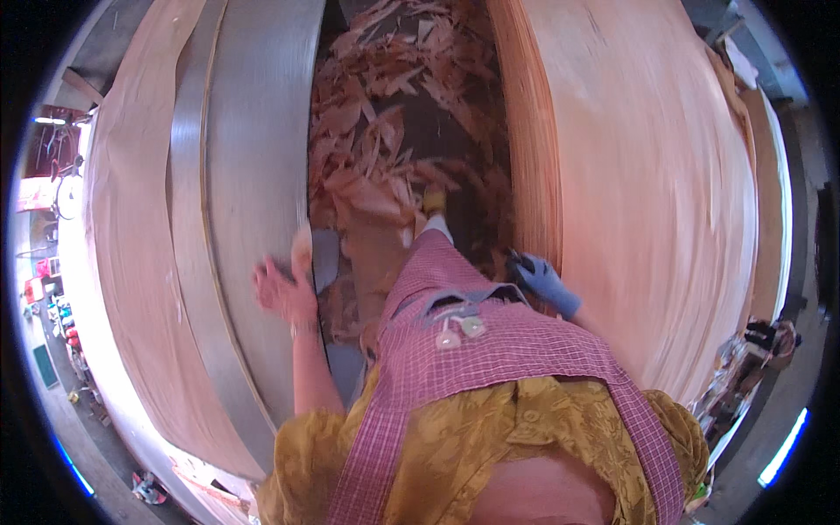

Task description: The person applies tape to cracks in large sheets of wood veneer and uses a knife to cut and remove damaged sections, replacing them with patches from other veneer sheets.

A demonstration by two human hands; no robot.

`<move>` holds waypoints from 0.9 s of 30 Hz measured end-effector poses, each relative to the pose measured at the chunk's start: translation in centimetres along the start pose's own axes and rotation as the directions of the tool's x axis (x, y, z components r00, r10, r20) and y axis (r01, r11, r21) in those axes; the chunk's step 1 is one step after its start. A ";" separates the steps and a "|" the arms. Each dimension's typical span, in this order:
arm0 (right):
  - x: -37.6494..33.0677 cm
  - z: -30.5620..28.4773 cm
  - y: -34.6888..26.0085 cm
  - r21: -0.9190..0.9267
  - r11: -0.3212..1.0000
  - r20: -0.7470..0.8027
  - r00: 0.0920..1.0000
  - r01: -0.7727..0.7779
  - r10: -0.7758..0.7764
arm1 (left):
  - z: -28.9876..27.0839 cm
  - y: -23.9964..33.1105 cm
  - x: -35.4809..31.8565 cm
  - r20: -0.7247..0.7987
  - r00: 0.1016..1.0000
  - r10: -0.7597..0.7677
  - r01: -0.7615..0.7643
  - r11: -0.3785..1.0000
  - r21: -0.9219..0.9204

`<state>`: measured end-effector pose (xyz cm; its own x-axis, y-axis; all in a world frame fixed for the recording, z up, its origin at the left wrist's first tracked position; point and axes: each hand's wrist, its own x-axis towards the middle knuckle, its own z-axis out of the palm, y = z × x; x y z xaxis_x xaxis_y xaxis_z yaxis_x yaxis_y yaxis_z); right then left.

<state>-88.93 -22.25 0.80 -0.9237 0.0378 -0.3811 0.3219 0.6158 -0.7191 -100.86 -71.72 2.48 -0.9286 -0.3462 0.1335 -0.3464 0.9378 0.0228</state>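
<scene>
The person stands in a narrow gap between two big work surfaces and looks straight down. The left hand (pixel 284 289) is bare and blurred; it is over the edge of the grey metal table (pixel 254 157) on the left, and its fingers look spread, but I cannot tell if it grasps anything. A thin veneer sheet (pixel 131 219) lies on the far left part of this table, with a grey strip of metal showing between it and the table edge. The right hand (pixel 542 282) wears a blue glove and is at the side edge of the veneer stack (pixel 647 175) on the right; the fingers are bent against the layered edge, and something dark is just beside them, too small to name. The stack is tall and wide and fills most of the right side. Between the table and the stack, the floor is covered with scraps (pixel 385 140) of broken veneer, which lie around the person's foot (pixel 435 214) and go on to the far end of the gap. A pink checked apron (pixel 490 350) over a yellow shirt hides the near part of the floor. At the right rim, near the stack, some dark clutter (pixel 766 337) stands on the ground.
</scene>
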 end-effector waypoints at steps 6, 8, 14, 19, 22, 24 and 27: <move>15.4 -9.0 -5.4 0.386 0.864 0.222 0.942 -0.322 0.252 | -1.0 -0.6 2.1 0.071 0.996 0.058 -0.064 0.995 0.077; 21.6 -12.6 -7.0 0.358 0.901 0.175 0.966 -0.244 0.192 | -4.6 2.5 7.0 0.433 0.853 -0.290 0.313 0.950 0.021; 42.5 -23.3 -11.3 0.422 0.878 0.054 0.973 -0.227 0.225 | -1.8 22.1 29.8 -0.094 0.992 -0.089 0.072 0.983 -0.171; 62.5 -30.6 -9.5 0.433 0.899 -0.132 0.982 -0.069 0.139 | 3.0 51.3 49.8 -0.076 0.917 0.391 -0.394 0.861 -0.321; 73.7 -38.1 -13.6 0.502 0.863 -0.218 0.958 -0.055 0.188 | 3.2 69.2 60.6 0.076 0.733 0.676 -0.577 0.676 -0.459; 79.7 -41.4 -14.3 0.515 0.856 -0.272 0.940 -0.038 0.205 | 3.9 80.1 67.0 0.030 0.535 0.844 -0.743 0.487 -0.460; 85.0 -45.9 -14.4 0.408 0.913 -0.357 0.918 -0.013 0.173 | 5.8 96.7 75.9 0.006 0.334 0.942 -0.806 0.289 -0.517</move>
<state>-181.58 8.17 5.46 -0.8663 0.4221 -0.2671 0.3909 0.2401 -0.8886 -205.56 -7.46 9.12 -0.6376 0.7680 0.0599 0.7167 0.5630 0.4116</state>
